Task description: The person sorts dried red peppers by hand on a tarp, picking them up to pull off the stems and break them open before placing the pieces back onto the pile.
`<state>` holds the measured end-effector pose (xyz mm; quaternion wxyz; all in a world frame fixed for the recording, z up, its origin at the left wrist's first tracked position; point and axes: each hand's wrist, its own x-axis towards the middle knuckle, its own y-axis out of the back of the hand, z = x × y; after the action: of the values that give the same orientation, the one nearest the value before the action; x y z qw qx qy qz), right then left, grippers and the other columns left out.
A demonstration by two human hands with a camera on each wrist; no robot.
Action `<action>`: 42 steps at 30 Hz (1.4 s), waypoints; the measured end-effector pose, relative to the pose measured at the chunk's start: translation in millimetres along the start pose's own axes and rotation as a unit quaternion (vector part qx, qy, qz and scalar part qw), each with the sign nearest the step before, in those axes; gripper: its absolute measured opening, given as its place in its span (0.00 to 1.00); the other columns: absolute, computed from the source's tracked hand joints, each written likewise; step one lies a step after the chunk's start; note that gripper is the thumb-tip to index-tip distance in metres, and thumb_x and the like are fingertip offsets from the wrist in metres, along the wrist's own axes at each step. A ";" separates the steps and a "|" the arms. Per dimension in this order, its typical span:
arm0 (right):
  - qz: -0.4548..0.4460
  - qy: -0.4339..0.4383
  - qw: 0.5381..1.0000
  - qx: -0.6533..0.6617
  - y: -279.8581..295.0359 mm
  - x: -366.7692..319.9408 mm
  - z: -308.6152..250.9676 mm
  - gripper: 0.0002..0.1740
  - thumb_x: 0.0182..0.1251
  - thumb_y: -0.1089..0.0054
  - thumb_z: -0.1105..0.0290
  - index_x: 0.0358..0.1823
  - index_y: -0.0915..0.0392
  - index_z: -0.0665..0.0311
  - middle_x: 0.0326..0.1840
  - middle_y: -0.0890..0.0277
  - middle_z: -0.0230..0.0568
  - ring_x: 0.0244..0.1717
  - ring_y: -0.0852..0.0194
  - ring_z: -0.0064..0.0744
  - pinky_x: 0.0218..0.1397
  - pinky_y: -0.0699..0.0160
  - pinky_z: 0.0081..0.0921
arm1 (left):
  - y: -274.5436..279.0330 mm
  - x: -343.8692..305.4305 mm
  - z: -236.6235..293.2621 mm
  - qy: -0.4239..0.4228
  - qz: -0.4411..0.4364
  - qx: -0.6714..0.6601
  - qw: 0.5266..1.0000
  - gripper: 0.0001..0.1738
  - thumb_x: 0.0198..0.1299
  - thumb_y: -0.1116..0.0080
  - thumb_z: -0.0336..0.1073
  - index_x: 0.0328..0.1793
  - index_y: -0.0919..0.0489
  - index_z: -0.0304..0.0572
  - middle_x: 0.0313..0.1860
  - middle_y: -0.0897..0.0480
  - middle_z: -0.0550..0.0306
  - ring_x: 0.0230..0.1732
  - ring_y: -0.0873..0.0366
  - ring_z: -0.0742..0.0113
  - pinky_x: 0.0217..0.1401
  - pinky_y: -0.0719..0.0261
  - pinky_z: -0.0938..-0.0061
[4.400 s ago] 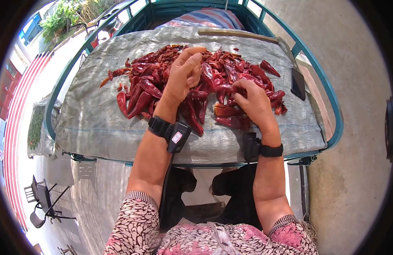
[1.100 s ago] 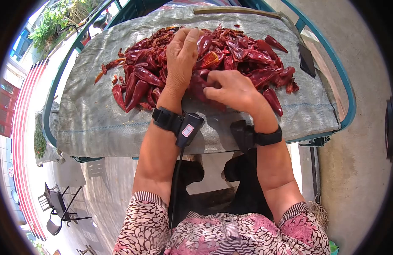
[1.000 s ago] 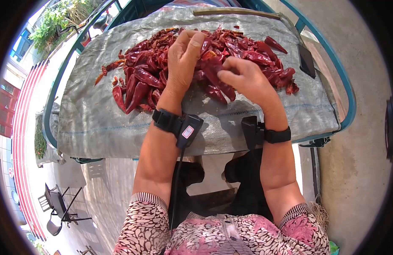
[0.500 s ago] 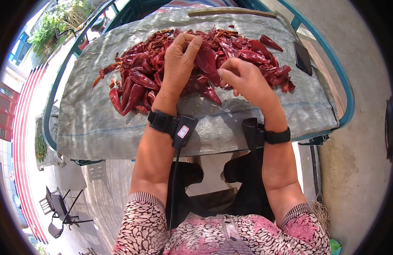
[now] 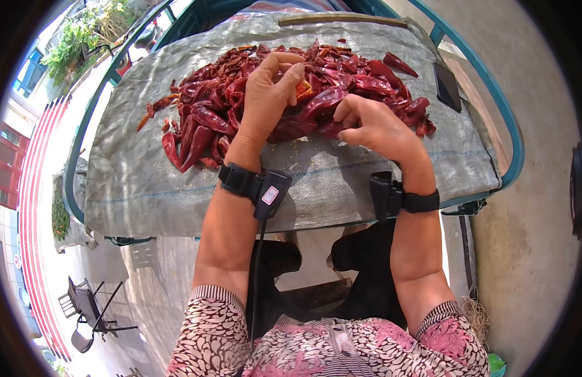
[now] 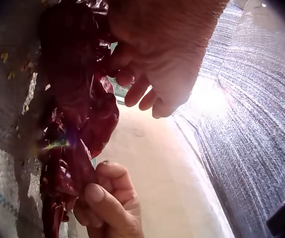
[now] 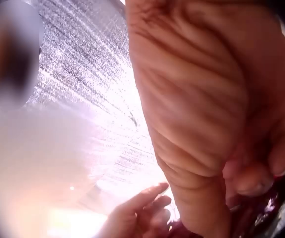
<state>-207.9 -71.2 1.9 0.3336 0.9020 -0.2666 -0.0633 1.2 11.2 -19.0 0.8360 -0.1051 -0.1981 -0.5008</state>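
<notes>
Dried red peppers [image 5: 209, 117] lie heaped on a grey woven sheet [image 5: 196, 198]. The left hand [image 5: 269, 97] is over the middle of the heap, fingers bent and thumb raised, beside a pepper piece with an orange inside [image 5: 304, 92]; whether it grips this piece is hidden. To its right, the right hand [image 5: 380, 129] holds a long red pepper [image 5: 322, 103] by its near end. In the left wrist view the right hand [image 6: 114, 203] pinches a dark red pepper [image 6: 80, 171] between thumb and fingers. The left hand [image 7: 142, 213] also shows in the right wrist view.
A black phone [image 5: 447, 87] lies on the sheet's right side, and a wooden strip [image 5: 341, 19] along its far edge. Teal rails [image 5: 514, 147] curve around the sheet. A dark chair [image 5: 89, 308] stands on the ground at the left.
The pepper that hung from the left hand has moved away, and a long pepper now lies by the right hand. The right hand has shifted slightly right and down; the left has barely moved.
</notes>
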 end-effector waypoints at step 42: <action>0.330 -0.005 0.895 -0.301 15.6 -3.0 32.2 0.25 0.56 0.29 0.68 0.58 0.18 0.43 0.45 0.17 0.33 0.55 0.25 0.41 0.71 0.42 0.45 | -9.0 -7.0 6.1 0.000 -0.021 0.140 0.990 0.11 0.71 0.39 0.38 0.54 0.15 0.43 0.37 0.15 0.66 0.37 0.20 0.82 0.41 0.21 0.82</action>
<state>-226.7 -97.8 -13.2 0.5892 0.6186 -0.5189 -0.0311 -11.0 14.7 -16.8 0.8315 0.0177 -0.2686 -0.4859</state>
